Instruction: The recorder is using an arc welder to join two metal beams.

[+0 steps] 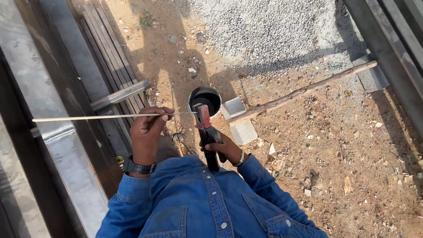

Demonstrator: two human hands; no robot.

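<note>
My left hand [147, 130], with a black watch on its wrist, pinches a long thin welding rod [92, 117] that lies level and points to the left. The rod's right end meets the red jaws of a black-handled electrode holder [205, 128]. My right hand [225, 150], wearing a bracelet, grips the holder's handle, jaws up. Both sleeves are blue denim.
A round black bucket [205, 98] stands on the sandy ground just beyond the holder, beside a grey concrete block [241, 125]. A rough wooden pole [304, 91] lies across the dirt. A gravel heap [273, 26] lies farther off. Steel beams [53, 132] and planks [110, 48] run along the left.
</note>
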